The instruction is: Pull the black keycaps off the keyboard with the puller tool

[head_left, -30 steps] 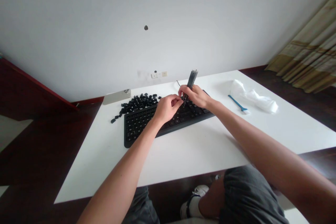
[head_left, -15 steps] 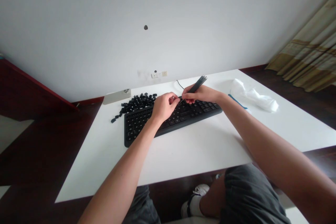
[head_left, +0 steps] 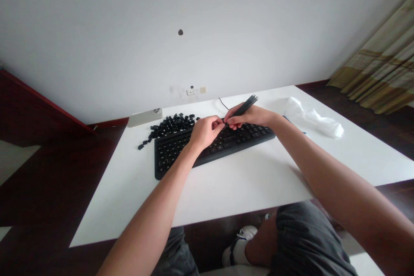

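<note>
A black keyboard (head_left: 223, 154) lies at a slant on the white table, its left part stripped of many keycaps. In my right hand (head_left: 247, 116) is a slim black-handled tool (head_left: 246, 104), gripped like a pen, its pale, split-looking end pointing up and away. The tool's thin lower end meets the fingertips of my left hand (head_left: 206, 131), just above the keyboard's middle. Thumb and forefinger of my left hand are pinched together; whatever is between them is too small to make out. Loose black keycaps (head_left: 171, 125) lie heaped behind the keyboard's left half.
A phone (head_left: 145, 117) rests at the table's back left corner. To the right lies a crumpled white plastic bag (head_left: 318, 123) with a blue strip beside it. A black cable (head_left: 223, 104) runs behind the keyboard. The white table (head_left: 129, 207) ends just before my knees.
My left hand has shifted slightly to the right, and its fingertips are now closer to my right hand's. The tool in my right hand leans a little more to the right.
</note>
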